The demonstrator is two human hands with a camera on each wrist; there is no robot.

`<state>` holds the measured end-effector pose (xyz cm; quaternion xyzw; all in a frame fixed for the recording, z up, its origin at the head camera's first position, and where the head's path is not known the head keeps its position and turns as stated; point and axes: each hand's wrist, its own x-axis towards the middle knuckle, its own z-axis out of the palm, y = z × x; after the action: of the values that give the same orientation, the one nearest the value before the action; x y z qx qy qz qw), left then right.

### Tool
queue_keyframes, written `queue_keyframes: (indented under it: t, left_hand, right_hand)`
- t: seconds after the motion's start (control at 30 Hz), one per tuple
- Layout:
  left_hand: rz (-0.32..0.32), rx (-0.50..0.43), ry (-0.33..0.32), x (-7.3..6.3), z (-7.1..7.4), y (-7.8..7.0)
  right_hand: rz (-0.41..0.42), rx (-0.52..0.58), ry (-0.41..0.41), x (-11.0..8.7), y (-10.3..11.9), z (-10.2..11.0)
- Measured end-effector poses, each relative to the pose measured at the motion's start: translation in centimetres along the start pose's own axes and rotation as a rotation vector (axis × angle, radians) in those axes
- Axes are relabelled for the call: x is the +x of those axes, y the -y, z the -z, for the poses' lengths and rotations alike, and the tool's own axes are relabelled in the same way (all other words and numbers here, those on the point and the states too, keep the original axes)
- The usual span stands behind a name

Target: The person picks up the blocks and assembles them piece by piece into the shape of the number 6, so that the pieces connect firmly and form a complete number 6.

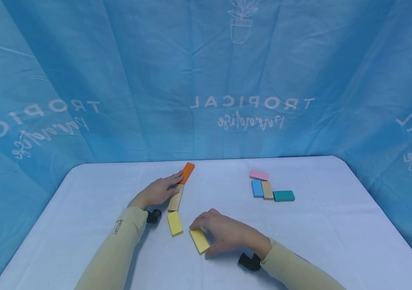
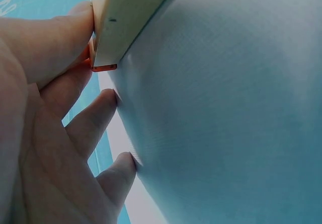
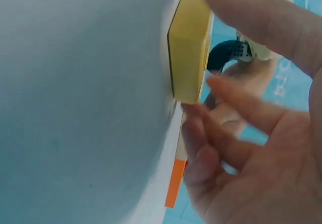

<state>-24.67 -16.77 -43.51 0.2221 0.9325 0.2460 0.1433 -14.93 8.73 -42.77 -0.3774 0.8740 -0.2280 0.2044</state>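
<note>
My left hand (image 1: 157,192) lies along a row of blocks, its fingers extended over the side of the orange block (image 1: 189,170) and the thumb against a plain wooden block (image 1: 175,199). The left wrist view shows the thumb pressing that wooden block's (image 2: 133,17) side. A yellow block (image 1: 175,224) lies just in front of it, continuing the row. My right hand (image 1: 224,233) holds a second yellow block (image 1: 199,241) between thumb and fingertips at its two ends. In the right wrist view this yellow block (image 3: 188,63) sits close over the table.
Farther right on the white table (image 1: 336,233) lie a pink block (image 1: 259,175), a blue block (image 1: 256,188), another plain wooden block (image 1: 267,190) and a green block (image 1: 284,196). A blue printed curtain (image 1: 155,80) surrounds the table's back and sides.
</note>
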Motion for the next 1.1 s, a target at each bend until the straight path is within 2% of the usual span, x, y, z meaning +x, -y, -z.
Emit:
queue_keyframes:
  t: [0.2, 0.4, 0.67, 0.97, 1.1]
  left_hand:
    - [0.017, 0.009, 0.003, 0.1, 0.1, 0.1]
    - [0.023, 0.006, 0.008, 0.0, 0.2, 0.1]
    - [0.011, -0.001, 0.005, 0.1, 0.1, 0.3]
    - [-0.003, -0.001, 0.002, 0.1, 0.0, 0.2]
    - [0.000, -0.004, 0.005, 0.2, -0.1, 0.2]
  right_hand:
    - [-0.099, -0.092, -0.094, -0.2, 0.6, -0.5]
    - [-0.123, -0.084, -0.081, -0.1, 1.2, -0.5]
    - [-0.060, -0.090, -0.043, 0.4, 1.4, -0.6]
    - [0.085, -0.080, -0.017, 0.5, 1.3, -0.6]
    - [0.099, -0.077, -0.012, 0.5, 1.2, -0.5]
